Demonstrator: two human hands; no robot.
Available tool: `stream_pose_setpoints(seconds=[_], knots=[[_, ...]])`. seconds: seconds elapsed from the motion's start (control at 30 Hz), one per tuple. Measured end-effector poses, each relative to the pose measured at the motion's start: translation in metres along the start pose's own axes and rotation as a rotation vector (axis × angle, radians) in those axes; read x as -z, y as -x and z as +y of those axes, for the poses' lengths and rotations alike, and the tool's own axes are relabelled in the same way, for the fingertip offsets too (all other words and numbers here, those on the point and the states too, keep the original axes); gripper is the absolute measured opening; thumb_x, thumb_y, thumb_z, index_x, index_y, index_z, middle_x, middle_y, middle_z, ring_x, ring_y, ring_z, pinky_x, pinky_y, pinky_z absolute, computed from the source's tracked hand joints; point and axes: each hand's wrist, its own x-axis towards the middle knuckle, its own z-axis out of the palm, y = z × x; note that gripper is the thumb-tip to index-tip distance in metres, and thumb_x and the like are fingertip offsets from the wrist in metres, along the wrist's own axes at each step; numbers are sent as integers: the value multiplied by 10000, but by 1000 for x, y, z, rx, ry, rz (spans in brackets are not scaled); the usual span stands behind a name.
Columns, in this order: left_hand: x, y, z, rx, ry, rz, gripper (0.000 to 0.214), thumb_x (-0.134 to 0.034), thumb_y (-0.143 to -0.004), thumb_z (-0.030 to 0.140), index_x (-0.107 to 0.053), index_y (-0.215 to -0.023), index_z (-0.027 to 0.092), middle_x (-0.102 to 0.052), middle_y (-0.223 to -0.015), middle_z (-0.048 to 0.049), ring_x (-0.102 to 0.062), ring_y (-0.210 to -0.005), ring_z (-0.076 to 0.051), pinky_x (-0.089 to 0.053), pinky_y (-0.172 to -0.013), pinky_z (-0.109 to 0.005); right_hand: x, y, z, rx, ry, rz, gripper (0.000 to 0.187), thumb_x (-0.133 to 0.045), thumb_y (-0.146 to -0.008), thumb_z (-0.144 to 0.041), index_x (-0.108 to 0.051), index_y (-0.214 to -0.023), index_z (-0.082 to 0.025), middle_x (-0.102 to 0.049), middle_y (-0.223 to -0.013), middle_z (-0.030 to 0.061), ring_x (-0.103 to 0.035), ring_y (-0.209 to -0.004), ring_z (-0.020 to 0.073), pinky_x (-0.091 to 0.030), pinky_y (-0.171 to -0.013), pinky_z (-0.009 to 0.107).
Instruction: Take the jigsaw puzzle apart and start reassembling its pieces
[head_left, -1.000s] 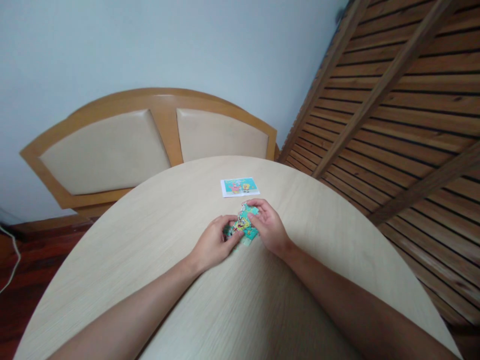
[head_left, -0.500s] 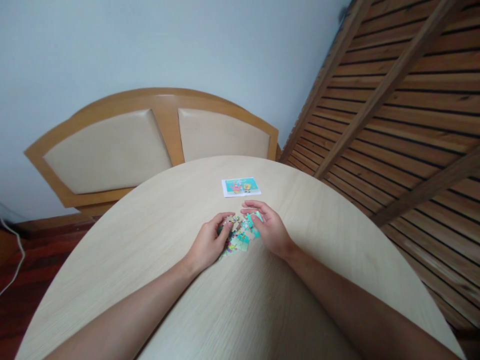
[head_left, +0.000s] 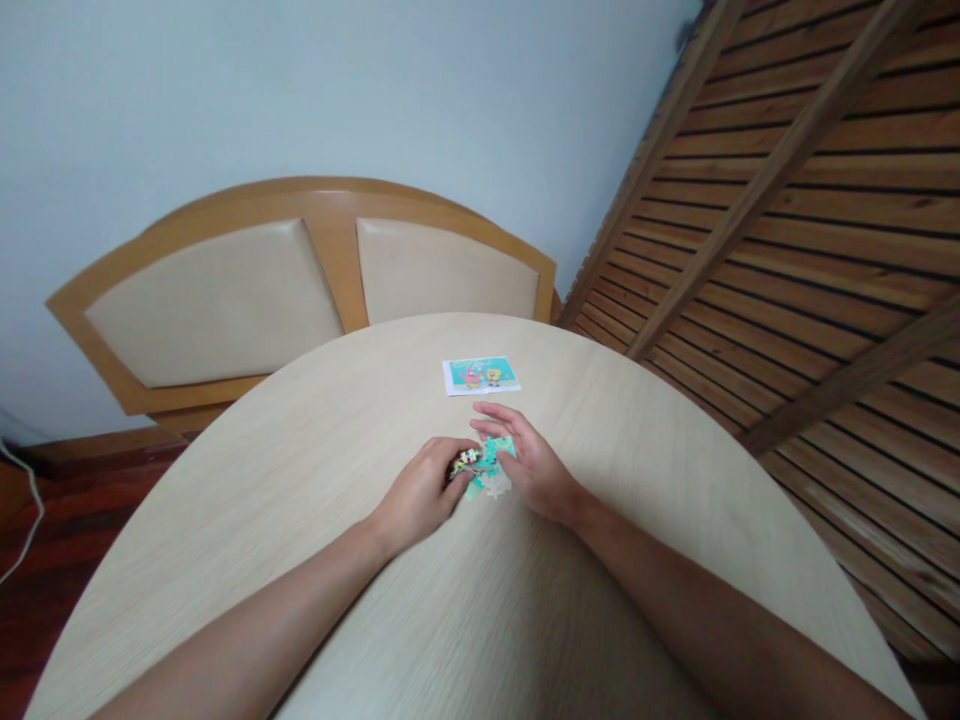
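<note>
A heap of jigsaw puzzle pieces (head_left: 493, 486), turquoise, pale and multicoloured, lies on the table between my two hands. My left hand (head_left: 424, 489) curls round a bunch of the pieces from the left, thumb in front and fingers behind. From the right, my right hand (head_left: 538, 468) has its thumb against turquoise pieces, with the fingers reaching round behind them; the upper fingers stay fairly straight. Part of the heap is hidden by the hands. Just beyond them lies a small picture sheet (head_left: 482, 375) with a pink and a yellow cartoon figure on turquoise.
The round pale wooden table (head_left: 360, 410) has its curved far edge close to a wooden headboard-like panel (head_left: 330, 250) with cream padding. Slatted wood (head_left: 787, 240) slants along the right. A white cable (head_left: 34, 500) hangs at the far left.
Both hands have drawn the puzzle pieces closer together into a tighter heap. The colourful pieces near my left thumb are now gathered up into that hand. The picture sheet stays put.
</note>
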Motion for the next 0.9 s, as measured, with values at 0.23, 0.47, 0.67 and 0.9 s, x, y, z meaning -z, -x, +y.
stream_pose_setpoints(seconds=[0.23,0.47,0.67,0.9], knots=[[2,-4,7,27,90,31,153,-567,-951,295,-652,-1015,184,-687,-969,-71,-629,-930,-212,-485,-870,-345,-16,4,-2,44,-63,-118,702,-484,-853,-73,-309,-1507,-258,-369,-1587,116,-335,-1486,237,-243,-1238,517],[4,-4,9,90,153,102,183,-506,-980,314,-614,-917,180,-695,-906,-65,-644,-882,-206,-481,-839,-332,-12,5,0,32,91,-106,583,-416,-958,-120,-304,-1519,-236,-459,-1516,146,-497,-1372,237,-307,-1199,543],[4,-3,10,-12,97,59,218,-650,-904,294,-624,-1097,194,-696,-1053,-74,-639,-994,-222,-470,-924,-359,-17,6,3,51,-4,-108,770,-458,-866,-53,-215,-1561,-279,-320,-1613,113,-328,-1486,229,-241,-1231,535],[5,-2,8,-88,-58,27,231,-698,-874,281,-648,-1081,193,-695,-1025,-76,-621,-985,-242,-471,-902,-378,-15,5,3,38,-20,-109,809,-464,-860,-65,-173,-1578,-299,-231,-1654,88,-275,-1511,226,-182,-1247,532]])
